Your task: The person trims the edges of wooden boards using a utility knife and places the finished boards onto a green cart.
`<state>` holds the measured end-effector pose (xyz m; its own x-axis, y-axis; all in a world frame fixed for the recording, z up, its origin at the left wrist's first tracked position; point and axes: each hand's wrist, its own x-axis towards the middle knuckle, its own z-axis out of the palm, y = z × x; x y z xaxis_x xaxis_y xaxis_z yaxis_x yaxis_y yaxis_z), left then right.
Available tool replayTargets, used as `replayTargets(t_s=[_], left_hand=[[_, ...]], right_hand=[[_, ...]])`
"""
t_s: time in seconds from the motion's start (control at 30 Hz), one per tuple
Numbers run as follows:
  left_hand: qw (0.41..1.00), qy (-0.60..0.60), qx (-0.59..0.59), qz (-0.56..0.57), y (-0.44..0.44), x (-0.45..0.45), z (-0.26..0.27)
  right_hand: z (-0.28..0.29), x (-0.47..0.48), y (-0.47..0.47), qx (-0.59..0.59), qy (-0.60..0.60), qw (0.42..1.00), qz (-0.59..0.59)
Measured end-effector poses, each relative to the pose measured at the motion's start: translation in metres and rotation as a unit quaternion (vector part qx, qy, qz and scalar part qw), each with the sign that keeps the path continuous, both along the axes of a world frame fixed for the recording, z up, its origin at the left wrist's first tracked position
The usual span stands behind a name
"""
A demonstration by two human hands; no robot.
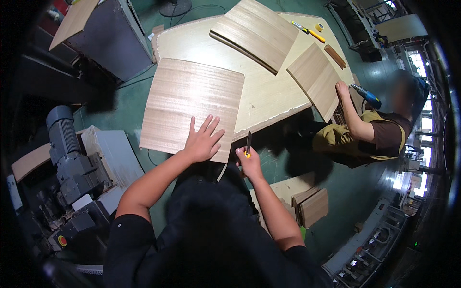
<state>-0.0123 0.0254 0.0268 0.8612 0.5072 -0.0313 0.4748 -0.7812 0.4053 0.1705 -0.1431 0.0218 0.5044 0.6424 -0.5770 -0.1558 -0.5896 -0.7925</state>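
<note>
Under my left hand (203, 141) lies a square wood-veneered panel (191, 97), with rounded corners at its far side. My palm is flat on its near right area, the fingers spread. My right hand (250, 162) grips a utility knife (248, 145) by its yellow-and-black handle. Its dark blade points away from me, just right of the panel's right edge and apart from it. A thin strip of edging (222, 172) hangs down from the panel's near right corner. The panel's near edge juts over the work table (266, 108) towards me.
Stacked veneered panels (255, 32), a yellow knife (308, 31) and a tape roll (319, 27) lie on the table. At right, a co-worker (378, 133) touches another panel (315, 79) beside a heat gun (366, 96). A motor (65, 133) stands left; boards (310, 205) are stacked below right.
</note>
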Motion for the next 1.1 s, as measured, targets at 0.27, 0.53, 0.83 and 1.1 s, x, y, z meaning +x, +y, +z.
replayTargets(t_s=[0.27,0.53,0.83,1.1], left_hand=[[0.999,-0.007,0.033,0.023,0.023,0.034,-0.012],[0.999,-0.005,0.016,0.031,0.023,0.033,-0.01],[0.998,-0.044,0.016,0.041,0.022,0.03,-0.019],[0.998,-0.047,0.019,0.045,0.022,0.03,-0.02]], right_hand=[[0.06,0.049,-0.062,-0.072,-0.298,0.869,0.389],[0.129,0.069,-0.008,-0.093,-0.411,0.65,0.632],[0.109,0.052,0.028,-0.072,-0.504,0.571,0.644],[0.109,0.034,0.026,-0.115,-0.534,0.554,0.629]])
